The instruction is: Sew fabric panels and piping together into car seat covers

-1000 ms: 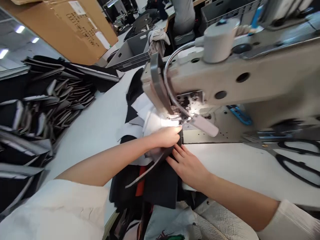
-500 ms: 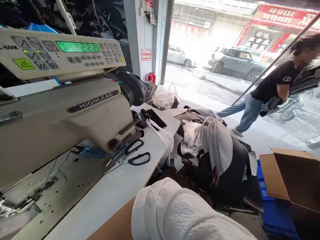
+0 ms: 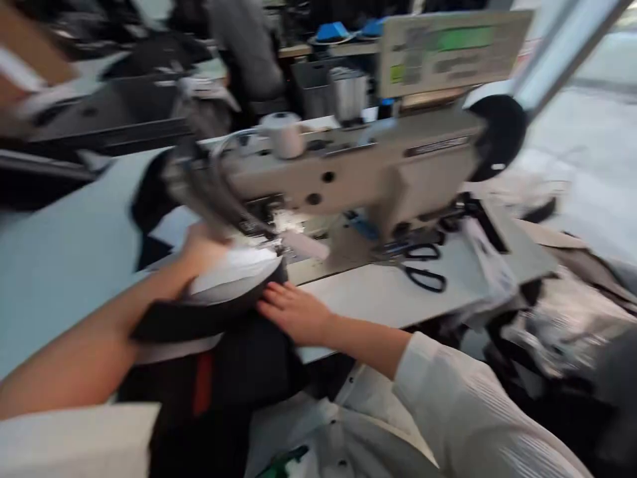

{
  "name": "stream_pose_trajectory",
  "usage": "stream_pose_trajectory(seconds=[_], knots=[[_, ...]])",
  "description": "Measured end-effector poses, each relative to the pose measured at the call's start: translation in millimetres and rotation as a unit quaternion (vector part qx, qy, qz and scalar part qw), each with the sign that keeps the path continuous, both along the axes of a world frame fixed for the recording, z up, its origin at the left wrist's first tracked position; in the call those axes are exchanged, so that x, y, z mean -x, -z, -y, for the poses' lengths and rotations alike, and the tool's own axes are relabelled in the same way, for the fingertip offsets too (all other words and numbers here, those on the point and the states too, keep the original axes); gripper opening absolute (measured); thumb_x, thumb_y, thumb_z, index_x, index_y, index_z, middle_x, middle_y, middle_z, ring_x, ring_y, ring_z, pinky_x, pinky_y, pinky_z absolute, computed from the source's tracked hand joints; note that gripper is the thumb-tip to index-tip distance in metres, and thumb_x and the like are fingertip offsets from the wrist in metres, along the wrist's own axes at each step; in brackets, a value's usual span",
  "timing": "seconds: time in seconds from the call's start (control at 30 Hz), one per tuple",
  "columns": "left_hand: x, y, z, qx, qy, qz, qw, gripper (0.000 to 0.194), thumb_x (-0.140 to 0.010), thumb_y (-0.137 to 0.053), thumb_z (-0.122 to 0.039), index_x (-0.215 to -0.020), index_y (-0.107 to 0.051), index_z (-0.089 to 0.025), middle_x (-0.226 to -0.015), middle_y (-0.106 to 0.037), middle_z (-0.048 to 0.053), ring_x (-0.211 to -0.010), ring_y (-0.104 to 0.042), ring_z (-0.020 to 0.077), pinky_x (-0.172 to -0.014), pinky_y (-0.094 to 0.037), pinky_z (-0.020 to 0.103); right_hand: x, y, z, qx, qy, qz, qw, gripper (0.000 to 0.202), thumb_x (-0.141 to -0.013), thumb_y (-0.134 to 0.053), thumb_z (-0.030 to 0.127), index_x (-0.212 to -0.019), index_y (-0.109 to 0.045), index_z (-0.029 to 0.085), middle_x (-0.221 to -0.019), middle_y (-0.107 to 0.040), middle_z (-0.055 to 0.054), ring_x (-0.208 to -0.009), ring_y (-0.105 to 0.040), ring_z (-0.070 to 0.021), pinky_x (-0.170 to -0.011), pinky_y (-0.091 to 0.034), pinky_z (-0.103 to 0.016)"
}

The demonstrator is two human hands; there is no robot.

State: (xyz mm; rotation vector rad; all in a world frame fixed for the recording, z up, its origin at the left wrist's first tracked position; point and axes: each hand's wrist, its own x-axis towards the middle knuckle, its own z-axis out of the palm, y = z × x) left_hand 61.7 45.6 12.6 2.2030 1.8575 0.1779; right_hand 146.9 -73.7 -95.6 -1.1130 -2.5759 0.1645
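A curved piece of black and white sheet material point(image 3: 233, 295) lies at the needle area of the sewing machine point(image 3: 358, 166), hanging over the table's front edge. My right hand point(image 3: 298, 315) rests against its black rim with the fingers stretched out. At the piece's far left side is my left hand point(image 3: 203, 251), smeared by motion, its fingers partly hidden behind the machine head and the material. More black material with a red strip point(image 3: 203, 382) hangs down below, over my lap.
Black-handled scissors point(image 3: 423, 269) and a blue-handled tool point(image 3: 362, 226) lie right of the needle area. A white thread cone point(image 3: 283, 135) stands behind the machine. Material and clear plastic point(image 3: 562, 322) are heaped at the right. The white tabletop point(image 3: 74, 245) extends left.
My view has swung left from the doorway and street to the machine's needle area. Both hands and the black and white material are now in sight; the walking person is out of view.
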Motion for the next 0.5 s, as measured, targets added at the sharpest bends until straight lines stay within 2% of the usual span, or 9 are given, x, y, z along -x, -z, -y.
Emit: stream_pose_trajectory(seconds=[0.03,0.1,0.17,0.27,0.33,0.4,0.47,0.5], knots=[[32.0,-1.0,2.9,-0.020,-0.026,-0.020,0.999,0.033,-0.095,-0.044,-0.030,-0.103,-0.058,-0.002,-0.094,-0.064,0.002,-0.088,-0.056,0.0152,-0.090,-0.044,0.036,1.5,3.6,-1.5,0.008,-0.011,-0.014,1.000,0.036,-0.092,-0.042,0.022,-0.126,-0.050,0.011,-0.132,-0.050,-0.016,-0.129,-0.038,-0.0244,-0.109,-0.027,-0.042],[73.3,2.6,10.2,-0.061,-0.026,-0.068,0.996,0.029,-0.091,-0.050,-0.030,-0.111,-0.057,-0.010,-0.103,-0.063,0.002,-0.104,-0.056,0.0223,-0.085,-0.044,0.024,4.5,9.7,-2.6,0.011,-0.004,-0.032,0.999,0.033,-0.089,-0.043,0.015,-0.119,-0.055,0.010,-0.126,-0.054,-0.015,-0.128,-0.039,-0.0257,-0.111,-0.024,-0.043],[89.7,11.1,15.6,-0.116,0.021,-0.124,0.985,0.034,-0.090,-0.047,-0.024,-0.120,-0.050,-0.008,-0.110,-0.061,0.011,-0.108,-0.055,0.0259,-0.091,-0.041,0.032,7.8,11.2,0.8,0.013,-0.012,-0.034,0.999,0.038,-0.085,-0.044,0.011,-0.122,-0.053,0.008,-0.131,-0.050,-0.017,-0.130,-0.037,-0.0265,-0.111,-0.024,-0.044],[91.9,19.6,23.2,-0.194,0.135,-0.178,0.955,0.048,-0.085,-0.054,-0.037,-0.121,-0.049,-0.006,-0.126,-0.048,0.021,-0.122,-0.041,0.0341,-0.102,-0.031,0.043,17.3,3.5,8.2,0.045,-0.008,-0.028,0.999,0.056,-0.075,-0.053,0.009,-0.131,-0.044,0.004,-0.137,-0.042,-0.022,-0.133,-0.029,-0.0318,-0.111,-0.022,-0.049],[92.7,19.2,27.1,-0.142,0.228,-0.185,0.945,0.056,-0.081,-0.056,-0.047,-0.121,-0.050,-0.009,-0.128,-0.046,0.019,-0.121,-0.041,0.0340,-0.102,-0.030,0.044,27.3,-5.0,9.4,0.100,0.002,-0.034,0.994,0.072,-0.066,-0.061,0.012,-0.134,-0.040,0.003,-0.138,-0.039,-0.024,-0.134,-0.023,-0.0378,-0.110,-0.020,-0.055],[97.1,17.4,26.1,-0.024,0.303,-0.182,0.935,0.050,-0.083,-0.051,-0.049,-0.120,-0.052,-0.015,-0.122,-0.051,0.013,-0.113,-0.047,0.0288,-0.097,-0.036,0.039,37.1,-12.0,8.0,0.155,0.011,-0.056,0.986,0.078,-0.061,-0.063,0.013,-0.135,-0.039,0.006,-0.138,-0.038,-0.023,-0.135,-0.018,-0.0419,-0.107,-0.018,-0.061],[102.7,17.6,20.5,0.062,0.323,-0.180,0.927,0.042,-0.087,-0.047,-0.043,-0.122,-0.054,-0.021,-0.118,-0.055,0.009,-0.109,-0.050,0.0247,-0.093,-0.038,0.035,43.1,-15.5,7.2,0.182,0.010,-0.086,0.980,0.077,-0.062,-0.063,0.013,-0.135,-0.040,0.014,-0.139,-0.036,-0.020,-0.135,-0.012,-0.0445,-0.104,-0.017,-0.065],[104.5,18.6,17.2,0.078,0.315,-0.180,0.928,0.041,-0.087,-0.047,-0.040,-0.124,-0.053,-0.023,-0.118,-0.055,0.008,-0.110,-0.050,0.0240,-0.093,-0.038,0.034,43.9,-16.0,7.6,0.183,0.005,-0.100,0.978,0.076,-0.063,-0.063,0.013,-0.135,-0.041,0.019,-0.140,-0.034,-0.018,-0.135,-0.010,-0.0454,-0.102,-0.018,-0.066]])
